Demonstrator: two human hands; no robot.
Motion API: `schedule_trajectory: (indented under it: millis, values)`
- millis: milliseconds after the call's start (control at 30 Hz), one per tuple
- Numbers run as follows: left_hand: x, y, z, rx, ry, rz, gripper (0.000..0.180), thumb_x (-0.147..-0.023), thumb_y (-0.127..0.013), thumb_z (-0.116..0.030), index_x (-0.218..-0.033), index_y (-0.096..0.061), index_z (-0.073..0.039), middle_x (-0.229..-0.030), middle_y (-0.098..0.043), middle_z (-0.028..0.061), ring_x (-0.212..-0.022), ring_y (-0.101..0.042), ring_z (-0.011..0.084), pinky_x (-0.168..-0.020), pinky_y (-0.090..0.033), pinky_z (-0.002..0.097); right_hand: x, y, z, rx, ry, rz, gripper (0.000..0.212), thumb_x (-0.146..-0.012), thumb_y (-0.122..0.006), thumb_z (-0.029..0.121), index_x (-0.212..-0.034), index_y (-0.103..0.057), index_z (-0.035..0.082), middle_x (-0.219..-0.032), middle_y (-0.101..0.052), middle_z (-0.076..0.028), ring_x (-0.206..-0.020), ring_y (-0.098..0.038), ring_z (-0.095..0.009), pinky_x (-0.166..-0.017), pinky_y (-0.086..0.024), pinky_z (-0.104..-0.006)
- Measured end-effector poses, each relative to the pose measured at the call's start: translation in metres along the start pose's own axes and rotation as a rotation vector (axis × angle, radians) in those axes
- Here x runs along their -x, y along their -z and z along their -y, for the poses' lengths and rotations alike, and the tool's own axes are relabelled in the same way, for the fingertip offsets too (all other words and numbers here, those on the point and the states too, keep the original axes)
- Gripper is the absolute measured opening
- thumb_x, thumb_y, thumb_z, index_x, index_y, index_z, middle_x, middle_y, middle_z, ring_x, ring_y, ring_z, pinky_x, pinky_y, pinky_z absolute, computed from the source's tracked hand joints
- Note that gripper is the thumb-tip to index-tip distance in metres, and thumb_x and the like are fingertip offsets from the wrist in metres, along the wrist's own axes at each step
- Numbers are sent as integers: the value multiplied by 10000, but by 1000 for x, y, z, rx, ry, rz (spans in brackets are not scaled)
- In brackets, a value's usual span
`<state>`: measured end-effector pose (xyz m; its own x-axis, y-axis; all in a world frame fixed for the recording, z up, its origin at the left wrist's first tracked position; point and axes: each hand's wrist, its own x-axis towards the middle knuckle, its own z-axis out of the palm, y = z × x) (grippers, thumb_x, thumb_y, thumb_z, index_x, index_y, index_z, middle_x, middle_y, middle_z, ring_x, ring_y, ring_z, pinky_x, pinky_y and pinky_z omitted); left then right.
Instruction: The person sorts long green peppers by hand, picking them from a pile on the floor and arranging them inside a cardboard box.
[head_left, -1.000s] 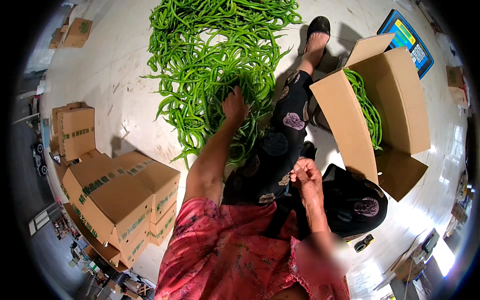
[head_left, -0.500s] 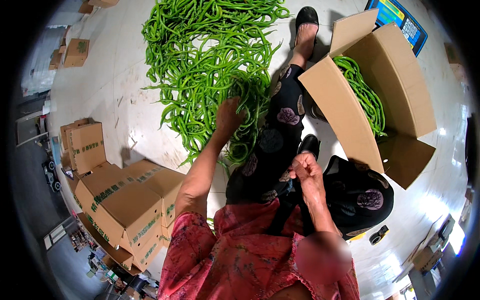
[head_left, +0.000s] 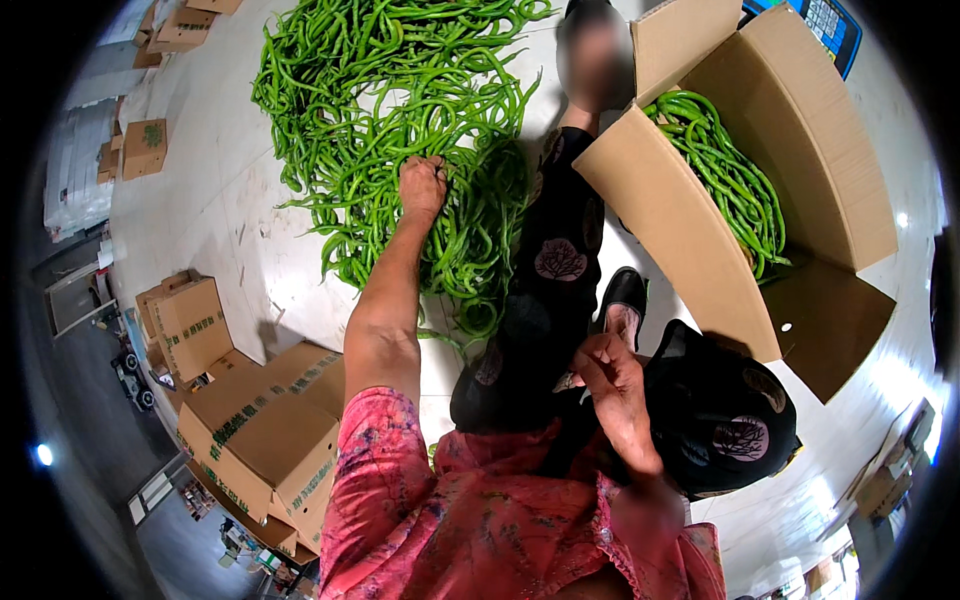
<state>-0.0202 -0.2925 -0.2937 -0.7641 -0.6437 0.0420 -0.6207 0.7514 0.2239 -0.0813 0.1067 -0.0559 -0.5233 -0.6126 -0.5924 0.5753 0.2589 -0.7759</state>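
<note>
A broad heap of long green chili peppers [head_left: 345,150] lies on the pale floor in front of me. My left hand [head_left: 423,187] reaches into its middle, fingers curled closed around peppers; the fingertips are partly hidden, so I cannot tell how many. My right hand [head_left: 612,380] rests over my lap, its fingers bent and drawn together, with nothing visible in them. To the right, an upright cardboard box [head_left: 680,215] with its flaps raised holds more long green peppers [head_left: 725,170], laid roughly lengthwise.
Stacked cardboard boxes [head_left: 265,420] stand at the lower left, beside my left arm. Another small box [head_left: 145,148] sits at the far left. My leg in dark patterned trousers [head_left: 555,260] stretches between heap and open box. A blue device with keys [head_left: 825,30] is behind that box.
My left hand has moved farther away and leftward, from the heap's near right part to its middle. My right hand stays over my lap. The whole view has shifted slightly.
</note>
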Motion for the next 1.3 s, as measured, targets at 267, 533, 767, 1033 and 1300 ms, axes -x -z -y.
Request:
schedule_trajectory:
  millis: [267,533,767,1033,1300]
  values:
    - [1,9,-9,95,-137,97,309,-777,-701,-144,-1084,-679,-165,-1019,-627,123,-962,-592,322,-827,-495,449,-1,-2,-2,11,-3,-40,30,-939,-576,24,-963,-567,7,-786,-590,0,-694,-539,-63,-640,-447,-228]
    - [-3,45,-18,174,-266,105,125,-836,-659,-162,-916,-604,-83,-875,-631,130,-866,-601,338,-736,-475,446,2,0,-8,62,57,-1,45,-935,-590,27,-966,-579,-3,-772,-584,-1,-710,-517,-46,-644,-447,-223]
    - [43,139,-29,383,-134,-132,179,-869,-668,-148,-933,-590,1,-819,-579,162,-680,-576,327,-628,-468,397,9,-8,0,55,76,34,99,-958,-582,55,-1035,-598,-6,-837,-631,-28,-745,-573,-64,-691,-491,-221]
    - [82,250,-60,776,283,-334,142,-913,-668,-108,-996,-630,0,-775,-597,-14,-677,-542,57,-637,-469,225,16,-12,5,121,99,99,134,-965,-576,77,-1063,-599,-11,-871,-641,-44,-762,-584,-74,-700,-499,-227]
    - [95,310,-86,1196,324,-353,222,-918,-683,-176,-1047,-629,-3,-864,-656,52,-787,-670,160,-709,-534,272,23,-13,1,114,103,161,155,-974,-561,114,-1076,-594,2,-886,-625,-29,-773,-567,-80,-708,-481,-238]
